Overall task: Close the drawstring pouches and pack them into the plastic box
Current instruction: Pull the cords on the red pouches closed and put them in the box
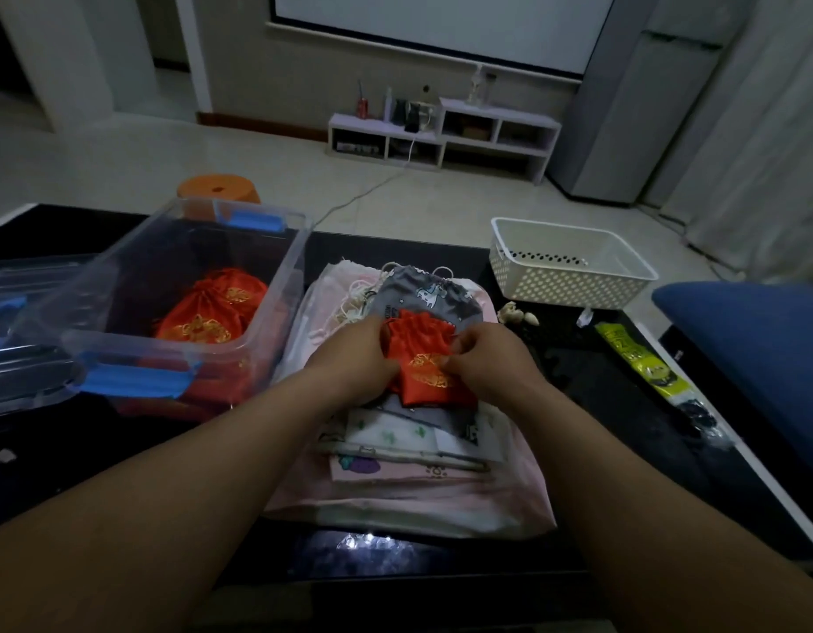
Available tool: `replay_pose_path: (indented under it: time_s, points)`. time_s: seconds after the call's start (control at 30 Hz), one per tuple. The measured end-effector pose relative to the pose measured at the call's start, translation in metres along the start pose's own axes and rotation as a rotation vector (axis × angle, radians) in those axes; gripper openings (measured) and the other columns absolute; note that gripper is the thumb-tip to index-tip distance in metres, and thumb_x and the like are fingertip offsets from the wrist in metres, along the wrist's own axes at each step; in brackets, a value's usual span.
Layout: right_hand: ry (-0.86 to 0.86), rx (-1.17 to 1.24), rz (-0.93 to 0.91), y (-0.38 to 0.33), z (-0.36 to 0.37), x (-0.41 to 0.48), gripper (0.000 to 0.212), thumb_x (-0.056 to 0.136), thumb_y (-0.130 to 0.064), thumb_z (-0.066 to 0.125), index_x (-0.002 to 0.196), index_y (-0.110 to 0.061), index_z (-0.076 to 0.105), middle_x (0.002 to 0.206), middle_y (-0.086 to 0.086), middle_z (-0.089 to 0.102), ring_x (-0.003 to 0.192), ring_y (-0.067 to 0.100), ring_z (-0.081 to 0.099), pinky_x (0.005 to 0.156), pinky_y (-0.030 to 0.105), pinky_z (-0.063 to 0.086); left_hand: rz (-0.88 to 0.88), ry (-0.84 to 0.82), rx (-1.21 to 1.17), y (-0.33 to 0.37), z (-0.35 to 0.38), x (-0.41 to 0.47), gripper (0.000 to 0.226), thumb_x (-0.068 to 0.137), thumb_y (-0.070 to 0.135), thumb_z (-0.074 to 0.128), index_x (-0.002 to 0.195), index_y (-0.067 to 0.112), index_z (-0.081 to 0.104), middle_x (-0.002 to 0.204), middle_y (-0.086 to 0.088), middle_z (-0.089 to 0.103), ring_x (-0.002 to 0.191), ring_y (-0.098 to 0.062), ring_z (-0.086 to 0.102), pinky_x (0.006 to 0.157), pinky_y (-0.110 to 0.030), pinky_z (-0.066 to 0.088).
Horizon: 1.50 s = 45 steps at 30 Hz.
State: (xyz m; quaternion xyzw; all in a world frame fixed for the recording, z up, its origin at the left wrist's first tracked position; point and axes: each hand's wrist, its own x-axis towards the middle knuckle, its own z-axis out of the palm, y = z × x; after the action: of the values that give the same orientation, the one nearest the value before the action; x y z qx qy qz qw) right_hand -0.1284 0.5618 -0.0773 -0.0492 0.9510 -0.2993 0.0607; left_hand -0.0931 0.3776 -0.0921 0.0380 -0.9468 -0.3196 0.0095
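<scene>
A small red pouch with gold embroidery (425, 358) lies on top of a stack of flat cloth pouches (413, 450) in the middle of the dark table. My left hand (349, 358) grips the red pouch's left side and my right hand (491, 354) pinches its right side near the gathered top. A grey printed pouch (429, 296) lies just behind it. To the left stands the clear plastic box (267, 285) with blue latches. Inside it rests a closed red pouch (212, 312).
A white perforated basket (569, 281) stands at the back right of the table. A yellow-green packet (637, 358) lies near the right edge, beside a blue cushion (751, 354). The box's clear lid (25, 285) lies at far left. An orange stool (218, 188) stands behind the table.
</scene>
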Motion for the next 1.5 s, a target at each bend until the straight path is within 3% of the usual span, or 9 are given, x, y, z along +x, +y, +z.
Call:
replay_pose_path:
  time_s: [0.23,0.37,0.5,0.63,0.77,1.03,1.17,1.27,1.5]
  points:
    - [-0.164,0.614,0.015,-0.016,-0.007,-0.02,0.013,0.1,-0.009,0.064,0.096,-0.016,0.074,0.097,0.013,0.077,0.089,0.027,0.073,0.077,0.034,0.06,-0.07,-0.013,-0.385,0.001,-0.004,-0.005,0.021,0.093,0.034,0.074,0.106,0.018,0.069,0.101,-0.002,0.071,0.09,-0.017,0.067,0.078,-0.035,0.056]
    - [-0.259,0.92,0.057,-0.02,-0.014,-0.024,0.024,0.104,-0.008,0.056,0.122,-0.013,0.07,0.11,0.017,0.077,0.103,0.035,0.075,0.092,0.051,0.061,-0.203,-0.139,-0.891,0.012,-0.016,-0.017,0.024,0.103,0.034,0.062,0.108,0.014,0.073,0.099,-0.006,0.078,0.088,-0.021,0.074,0.076,-0.036,0.06]
    - [-0.317,1.108,0.155,-0.024,-0.009,-0.032,0.031,0.105,-0.015,0.053,0.133,-0.014,0.065,0.124,0.02,0.072,0.113,0.039,0.071,0.095,0.056,0.058,-0.247,-0.103,-1.072,0.016,-0.023,-0.023,0.018,0.102,0.019,0.062,0.113,0.009,0.072,0.1,-0.015,0.079,0.097,-0.033,0.075,0.088,-0.046,0.061]
    - [-0.288,1.21,0.351,-0.036,-0.002,-0.043,0.036,0.107,-0.037,0.052,0.124,-0.009,0.068,0.096,0.015,0.076,0.078,0.028,0.076,0.063,0.039,0.061,-0.256,-0.15,-1.01,0.01,-0.014,-0.027,0.017,0.099,0.011,0.064,0.114,0.008,0.071,0.101,-0.022,0.077,0.092,-0.038,0.075,0.089,-0.052,0.061]
    - [-0.211,1.225,0.4,-0.04,0.01,-0.044,0.029,0.107,-0.029,0.052,0.122,-0.008,0.067,0.07,0.009,0.077,0.072,0.028,0.073,0.065,0.041,0.056,-0.296,-0.16,-1.079,0.006,-0.002,-0.031,0.018,0.097,0.011,0.064,0.115,0.01,0.07,0.096,-0.019,0.076,0.083,-0.031,0.074,0.082,-0.046,0.061]
    - [-0.194,1.278,0.367,-0.048,0.013,-0.042,0.017,0.106,-0.02,0.052,0.112,-0.011,0.066,0.062,0.004,0.074,0.051,0.018,0.072,0.05,0.031,0.056,-0.397,-0.029,-1.349,0.006,-0.006,-0.022,0.019,0.101,0.031,0.063,0.108,0.016,0.072,0.094,-0.01,0.076,0.092,-0.029,0.071,0.083,-0.046,0.061]
    - [-0.179,1.327,0.4,-0.049,0.01,-0.038,0.029,0.108,-0.03,0.05,0.117,-0.012,0.07,0.072,0.006,0.077,0.068,0.025,0.075,0.061,0.037,0.058,-0.407,-0.013,-1.411,0.002,-0.009,-0.016,0.017,0.103,0.028,0.059,0.105,0.017,0.071,0.097,-0.006,0.076,0.097,-0.026,0.069,0.088,-0.044,0.056]
    - [-0.141,1.361,0.445,-0.046,0.006,-0.036,0.035,0.109,-0.032,0.048,0.087,-0.013,0.068,0.064,0.005,0.074,0.078,0.025,0.067,0.069,0.041,0.052,-0.462,0.028,-1.443,-0.001,-0.01,-0.013,0.027,0.106,0.033,0.054,0.094,0.017,0.072,0.085,-0.002,0.076,0.087,-0.019,0.068,0.076,-0.034,0.054]
    - [-0.028,1.437,0.451,-0.035,-0.002,-0.03,0.025,0.106,-0.024,0.053,0.086,-0.015,0.064,0.082,0.003,0.071,0.081,0.018,0.066,0.065,0.029,0.051,-0.521,0.035,-1.507,-0.002,-0.014,-0.019,0.015,0.1,0.023,0.058,0.098,0.015,0.069,0.092,-0.008,0.073,0.079,-0.021,0.065,0.069,-0.032,0.055]
